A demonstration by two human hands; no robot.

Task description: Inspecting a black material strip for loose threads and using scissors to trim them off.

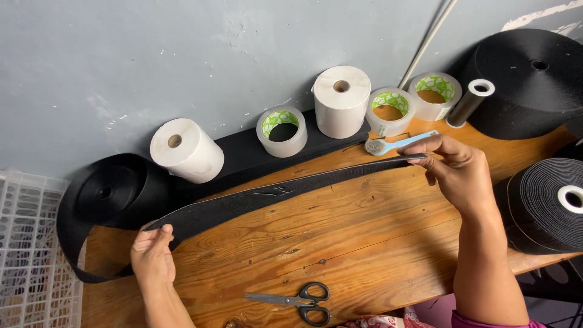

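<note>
Right now I am pulling a black strap (pixel 273 197) tight above the desk (pixel 364 237); my left hand (pixel 152 255) is pinching one end, my right hand (pixel 455 170) is gripping the other. It could be slipping free, since only my fingertips (pixel 425 159) are holding it.
</note>
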